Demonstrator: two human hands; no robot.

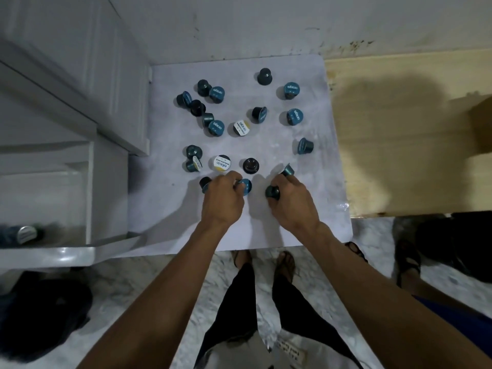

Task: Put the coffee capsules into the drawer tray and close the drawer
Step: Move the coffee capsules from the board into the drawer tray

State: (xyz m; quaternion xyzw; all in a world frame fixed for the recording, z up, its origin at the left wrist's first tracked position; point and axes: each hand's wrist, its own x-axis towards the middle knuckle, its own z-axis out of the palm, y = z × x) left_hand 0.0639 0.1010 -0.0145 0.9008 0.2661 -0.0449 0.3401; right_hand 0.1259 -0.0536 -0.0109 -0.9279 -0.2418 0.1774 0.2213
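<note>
Capsules: we see about twenty coffee capsules (pixel 241 128) scattered over a white tabletop (pixel 306 225), mostly teal with a few dark ones and some showing white-and-yellow lids; some lie on their sides, others stand on end.
Left hand: our left hand (pixel 222 199) has its fingers curled around a teal capsule (pixel 245 186) at the near edge of the scatter; a second capsule (pixel 205 183) sticks out at the hand's left side, touching it.
Right hand: our right hand (pixel 291 199) grips a teal capsule (pixel 273 193) by the thumb, and another capsule (pixel 287 170) sits at its fingertips.
Drawer: the white drawer (pixel 80 198) stands pulled out to the left of the tabletop, lower down, with a few blurred capsules (pixel 25 233) already inside.
Surroundings: a wooden surface (pixel 399 145) adjoins the tabletop on the right; the marbled floor (pixel 165 283) and our sandalled feet (pixel 286 265) show below.
</note>
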